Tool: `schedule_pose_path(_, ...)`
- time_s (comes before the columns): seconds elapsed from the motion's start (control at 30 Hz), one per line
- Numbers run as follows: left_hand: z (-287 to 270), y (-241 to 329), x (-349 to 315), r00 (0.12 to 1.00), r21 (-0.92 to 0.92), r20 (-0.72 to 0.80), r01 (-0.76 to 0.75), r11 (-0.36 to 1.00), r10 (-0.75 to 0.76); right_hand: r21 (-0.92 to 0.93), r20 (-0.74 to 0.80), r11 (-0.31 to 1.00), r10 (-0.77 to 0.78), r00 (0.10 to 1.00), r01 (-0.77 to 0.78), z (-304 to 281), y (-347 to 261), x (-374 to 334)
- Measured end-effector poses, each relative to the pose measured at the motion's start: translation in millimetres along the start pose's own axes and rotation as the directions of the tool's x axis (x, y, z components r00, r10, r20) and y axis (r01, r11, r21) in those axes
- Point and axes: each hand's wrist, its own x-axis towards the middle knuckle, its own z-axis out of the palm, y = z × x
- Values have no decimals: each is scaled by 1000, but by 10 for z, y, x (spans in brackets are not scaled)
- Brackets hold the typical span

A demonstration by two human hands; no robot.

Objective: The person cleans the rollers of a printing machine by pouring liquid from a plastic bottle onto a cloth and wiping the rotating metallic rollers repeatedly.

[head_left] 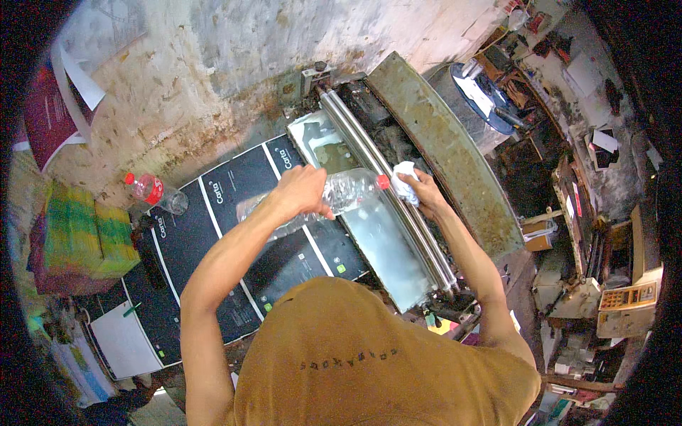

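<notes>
My left hand [304,190] is closed round a large clear plastic bottle [353,189]. The bottle lies on its side in the grip, its red-topped mouth pointing right toward the rollers. In my right hand [428,194] is a crumpled white cloth or tissue [406,180], pinched at the metal rollers [348,128]. Below the bottle, a shiny plate [396,248] runs along the near side of the rollers; its surface reflects the light. Whether liquid is leaving the bottle I cannot tell.
Dark printed sheets [213,245] cover the surface at left, where another red-capped bottle [158,193] stands by a yellow-green stack [85,234]. Beyond the rollers is a worn metal guard [447,149]. A round dark tray [483,99] and cluttered machine parts lie farther right.
</notes>
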Motion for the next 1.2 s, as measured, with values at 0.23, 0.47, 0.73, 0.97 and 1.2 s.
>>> schedule_pose_path(0.23, -91, 5, 439, 998, 191, 2, 60, 980, -61, 5, -254, 993, -115, 960, 120, -382, -74, -92)
schedule_pose_path(0.47, 129, -99, 507, 999, 136, -11, 47, 990, -46, -628, -120, 707, -501, 857, 325, -432, -58, -232)
schedule_pose_path(0.73, 393, -123, -22, 970, -144, -37, 232, 962, -240, -712, 697, -201, -326, 639, 673, -102, -221, -336)
schedule_pose_path(0.97, 702, -255, -622, 902, -483, -170, 275, 831, -397, -271, 929, -521, 78, 361, 810, 1, -41, -47)
schedule_pose_path(1.2, 917, -328, -1155, 793, -668, -361, 148, 729, -492, -190, 938, -462, 176, 300, 866, 177, -209, 477)
